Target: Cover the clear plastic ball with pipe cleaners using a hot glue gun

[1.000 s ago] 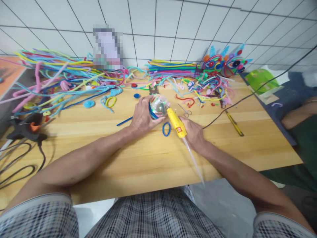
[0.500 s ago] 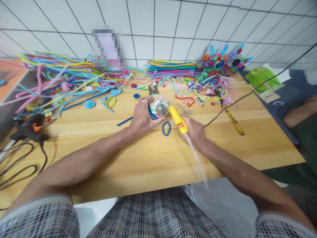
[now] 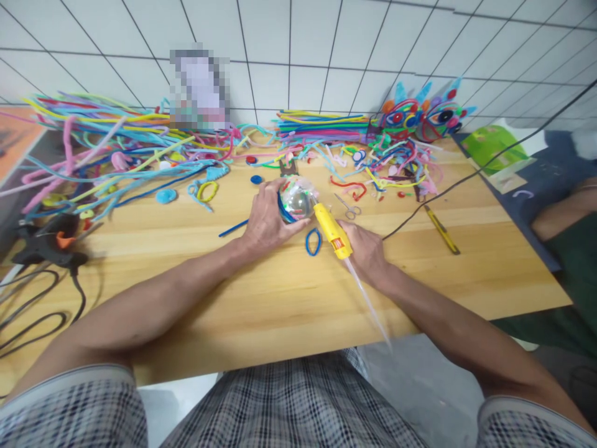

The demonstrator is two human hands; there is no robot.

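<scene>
Table (image 3: 280,298), one glue gun (image 3: 332,231), perhaps one ball (image 3: 297,204)

No lettering, number or brand could be read. The orange patch (image 3: 337,245) on the yellow glue gun (image 3: 327,223) was too small to make out; the object (image 3: 200,87) by the tiled wall (image 3: 268,31) was pixelated.

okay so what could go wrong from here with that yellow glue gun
The yellow plastic glue gun points at the clear, plastic-looking ball in the grip of the left hand; if hot, it could burn that hand. The thin black cord passes close to the slim yellow-and-black cutter and might snag.
</scene>
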